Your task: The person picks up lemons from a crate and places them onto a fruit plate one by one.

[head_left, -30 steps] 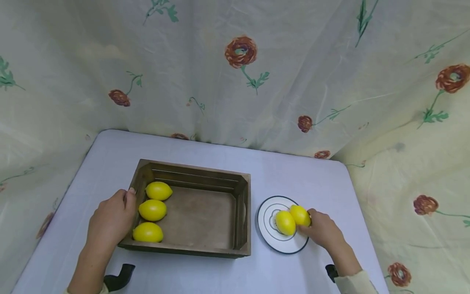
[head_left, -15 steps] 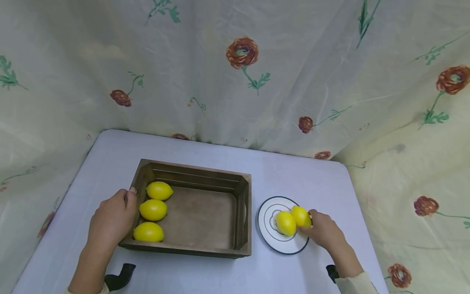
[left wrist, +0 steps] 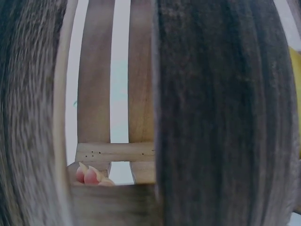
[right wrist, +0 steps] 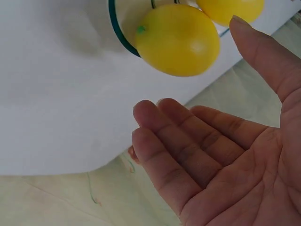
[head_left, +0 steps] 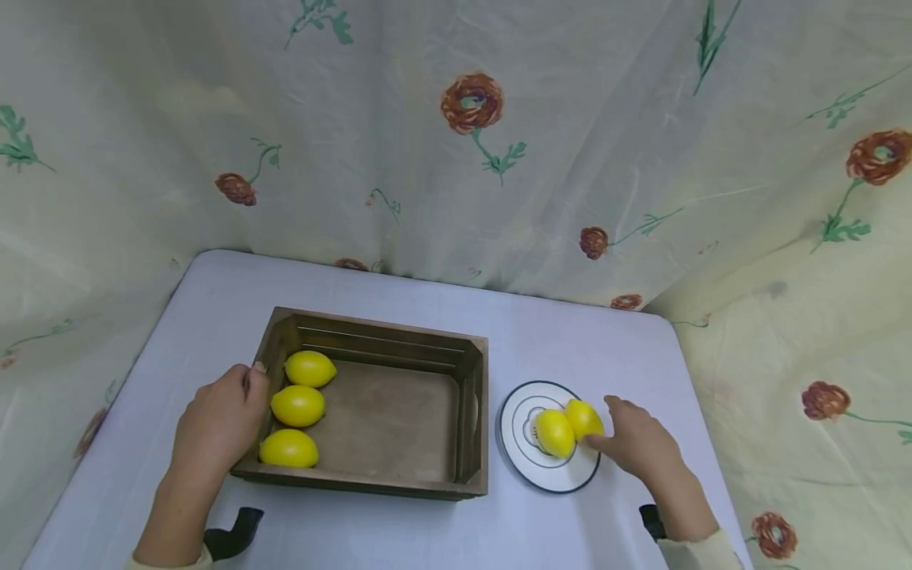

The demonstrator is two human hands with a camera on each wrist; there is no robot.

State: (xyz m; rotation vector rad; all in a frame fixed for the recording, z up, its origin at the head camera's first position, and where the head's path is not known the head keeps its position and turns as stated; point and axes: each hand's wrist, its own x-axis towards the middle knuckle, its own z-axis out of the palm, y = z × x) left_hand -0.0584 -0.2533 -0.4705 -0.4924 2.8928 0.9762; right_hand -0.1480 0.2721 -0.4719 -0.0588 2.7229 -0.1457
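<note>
My left hand [head_left: 222,416] grips the left end of a brown slatted wooden crate [head_left: 392,419]. In the left wrist view, its fingertips [left wrist: 91,177] show past the crate's wooden boards [left wrist: 207,113]; the rest of that hand is hidden. Three yellow lemons [head_left: 298,406] lie in a column along the crate's left side. To the right stands a white plate [head_left: 526,465] with a dark rim, bearing two lemons [head_left: 554,433] side by side. My right hand [head_left: 641,439] is beside the right-hand lemon [right wrist: 178,42], fingers spread from the thumb, palm holding nothing.
A white-covered table [head_left: 570,332] bears the crate and plate. Flower-patterned curtains [head_left: 399,158] hang behind it and at both sides. Dark curved pieces [head_left: 233,533] show by each wrist.
My right hand has let go of the right-hand lemon and drawn back slightly to the right, its fingers opening. The lemon stays on the plate. My left hand keeps its grip on the crate.
</note>
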